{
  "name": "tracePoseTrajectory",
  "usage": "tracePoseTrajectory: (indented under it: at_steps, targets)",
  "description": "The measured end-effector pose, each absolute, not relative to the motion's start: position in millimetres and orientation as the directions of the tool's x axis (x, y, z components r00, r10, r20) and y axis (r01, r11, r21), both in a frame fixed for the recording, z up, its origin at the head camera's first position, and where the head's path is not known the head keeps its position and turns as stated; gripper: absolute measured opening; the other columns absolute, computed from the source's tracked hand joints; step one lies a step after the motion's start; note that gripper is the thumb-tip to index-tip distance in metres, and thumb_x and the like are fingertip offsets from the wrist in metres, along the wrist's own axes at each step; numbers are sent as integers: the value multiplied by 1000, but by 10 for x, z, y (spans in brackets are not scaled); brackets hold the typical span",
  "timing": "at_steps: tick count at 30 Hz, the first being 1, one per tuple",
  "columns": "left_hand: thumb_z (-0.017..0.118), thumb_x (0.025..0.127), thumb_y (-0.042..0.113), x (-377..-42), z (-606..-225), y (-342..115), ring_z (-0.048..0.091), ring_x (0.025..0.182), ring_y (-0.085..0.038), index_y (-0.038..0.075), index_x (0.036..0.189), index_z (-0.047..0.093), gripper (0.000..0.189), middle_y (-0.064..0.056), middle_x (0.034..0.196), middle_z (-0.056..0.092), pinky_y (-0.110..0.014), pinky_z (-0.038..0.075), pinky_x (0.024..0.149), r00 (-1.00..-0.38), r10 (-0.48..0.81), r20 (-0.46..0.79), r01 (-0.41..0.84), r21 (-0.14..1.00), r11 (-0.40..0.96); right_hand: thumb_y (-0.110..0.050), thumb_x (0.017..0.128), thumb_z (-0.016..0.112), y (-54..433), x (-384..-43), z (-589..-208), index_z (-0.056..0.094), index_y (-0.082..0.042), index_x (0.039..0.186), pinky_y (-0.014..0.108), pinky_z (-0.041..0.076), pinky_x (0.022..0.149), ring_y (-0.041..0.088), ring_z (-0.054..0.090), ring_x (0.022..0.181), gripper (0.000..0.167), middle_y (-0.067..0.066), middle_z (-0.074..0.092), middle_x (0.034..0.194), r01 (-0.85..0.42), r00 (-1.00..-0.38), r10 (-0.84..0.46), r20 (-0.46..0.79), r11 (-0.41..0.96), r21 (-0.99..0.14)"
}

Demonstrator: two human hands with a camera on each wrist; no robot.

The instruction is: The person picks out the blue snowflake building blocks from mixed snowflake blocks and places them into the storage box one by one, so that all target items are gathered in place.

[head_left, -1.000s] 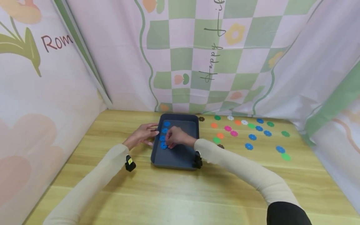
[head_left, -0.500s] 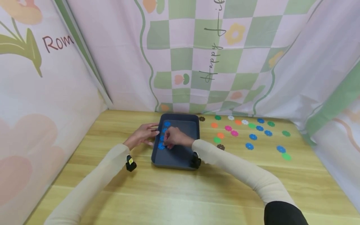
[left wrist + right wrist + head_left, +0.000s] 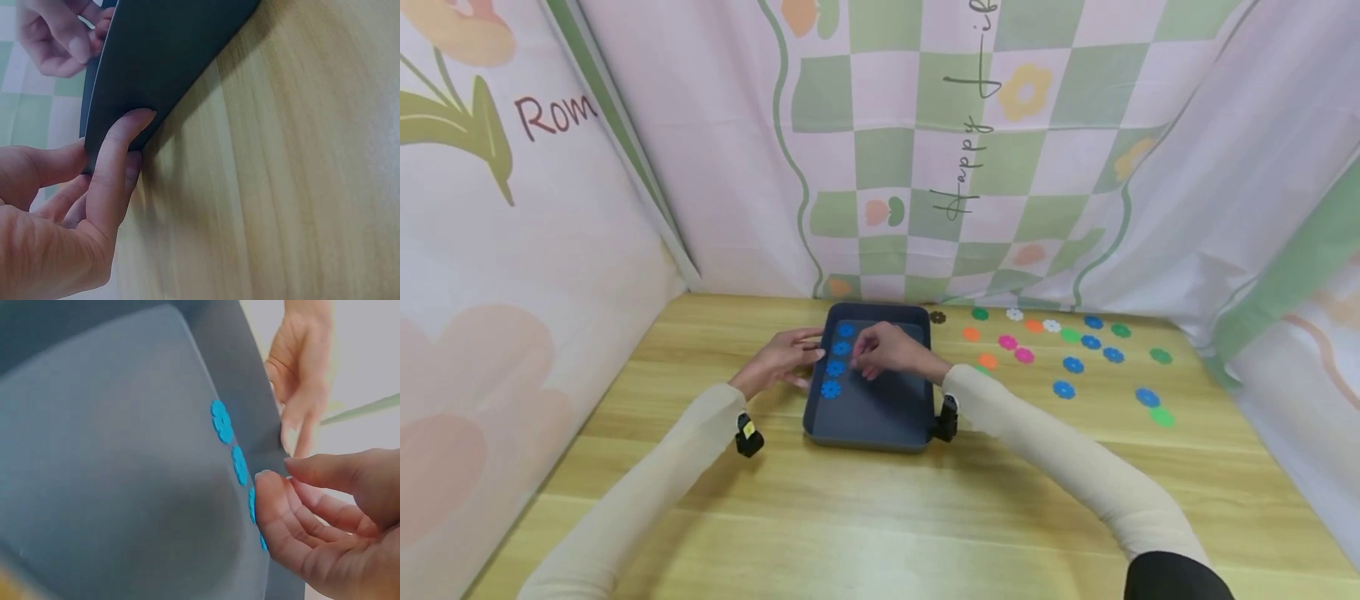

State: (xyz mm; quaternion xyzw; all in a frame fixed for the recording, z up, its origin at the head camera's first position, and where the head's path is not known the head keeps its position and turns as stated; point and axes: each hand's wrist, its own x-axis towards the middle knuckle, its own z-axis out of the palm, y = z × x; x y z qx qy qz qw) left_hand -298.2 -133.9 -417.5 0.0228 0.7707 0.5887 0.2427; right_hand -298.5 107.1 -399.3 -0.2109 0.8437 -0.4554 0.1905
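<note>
A dark grey rectangular tray [image 3: 887,417] lies on the wooden table. Four-sided and shallow, it holds a column of several blue flower-shaped discs [image 3: 835,368] along its left wall. My left hand [image 3: 782,358] holds the tray's left rim, a digit pressing the outer wall in the left wrist view and fingertips at the edge. Over the tray, just right of the discs, is my right hand [image 3: 891,350], its fingers loosely bent. No disc shows between its thumb and index finger in the right wrist view, where the hand partly covers the lower discs [image 3: 252,505].
Right of the tray, many flower discs lie scattered: blue [image 3: 1073,365], pink [image 3: 1024,356], orange [image 3: 988,361], white [image 3: 1015,314], green [image 3: 1161,357] and brown [image 3: 937,317]. A checked curtain [image 3: 947,167] hangs behind the table [image 3: 880,517].
My right hand has lifted off the nearest blue disc and moved right and away from me. The column of blue discs is now uncovered. My left hand stays at the rim.
</note>
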Motion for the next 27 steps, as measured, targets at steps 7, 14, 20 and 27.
tracePoseTrajectory:
  at_steps: [7, 14, 20, 27]
  targets:
    - [56, 109, 13, -2982, -4165, -1340, 54, 138, -44, 11, 165, 32, 61, -25, 168, 31, -30, 66, 65, -878, 331, -346, -248, 919, 306, -4, 99, 71, 1292, -2998, -3980, 70, 6, 103, 48, 67, 78, 32, 75, 79, 11, 24, 74, 94, -235, -857, -513, -50, 477, -847]
    - [56, 110, 13, -2978, -4165, -1341, 54, 139, -44, 11, 166, 31, 61, -24, 168, 31, -28, 65, 62, -876, 332, -349, -253, 920, 300, -7, 102, 68, 1531, -2988, -3919, 69, 6, 108, 54, 65, 82, 45, 73, 89, 15, 31, 71, 100, -233, -876, -481, -17, 454, -860]
    - [55, 110, 14, -2971, -4163, -1347, 54, 139, -43, 11, 166, 31, 61, -25, 168, 31, -28, 65, 62, -875, 337, -347, -252, 922, 295, -7, 102, 68, 1777, -2999, -3918, 67, 8, 110, 53, 66, 83, 44, 73, 90, 17, 31, 70, 102, -206, -903, -429, 2, 431, -878]
    - [55, 110, 14, -2970, -4166, -1344, 55, 137, -44, 11, 166, 31, 61, -25, 167, 32, -30, 66, 64, -877, 336, -344, -246, 921, 301, -12, 103, 68, 2121, -3007, -3960, 68, 7, 113, 58, 63, 88, 40, 74, 92, 21, 28, 71, 106, -163, -939, -344, -2, 450, -878]
